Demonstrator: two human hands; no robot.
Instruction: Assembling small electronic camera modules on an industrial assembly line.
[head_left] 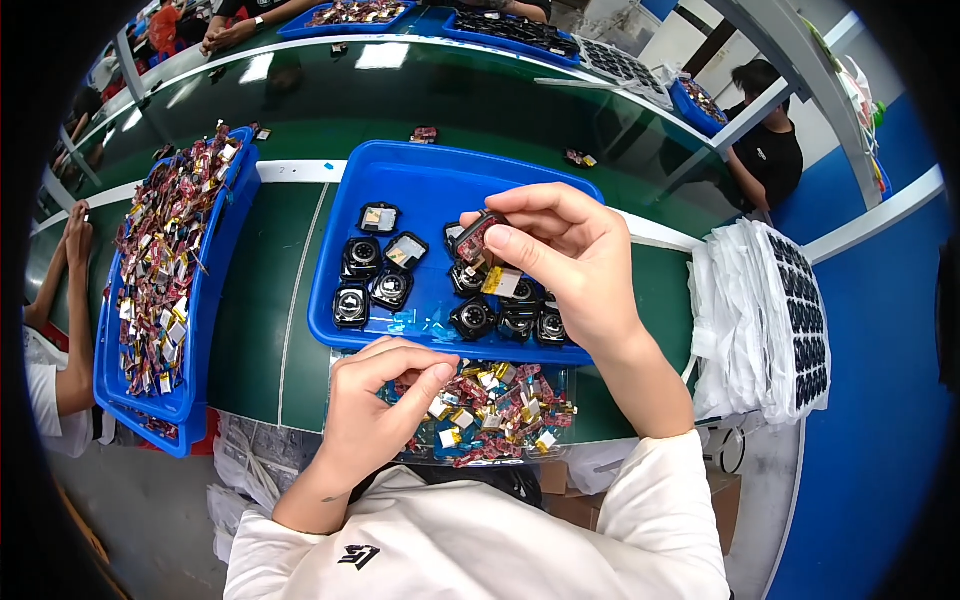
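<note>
Above the blue tray, my right hand pinches a black watch case between thumb and fingers. A red circuit board shows at the case, and a silver-and-yellow battery hangs below it. My left hand is closed, thumb against index finger, by the tray's near edge. Whatever it may hold is too small to make out. Several black watch cases lie in the tray, some with round lens-like backs, others with a pale square part. Under my hands, a clear tray holds red circuit boards with small batteries.
At the left, a blue tray is heaped with boards and batteries. White-wrapped stacked trays of black parts stand at the right. Beyond runs a green conveyor belt with a few loose pieces. Other people sit at the left and far side.
</note>
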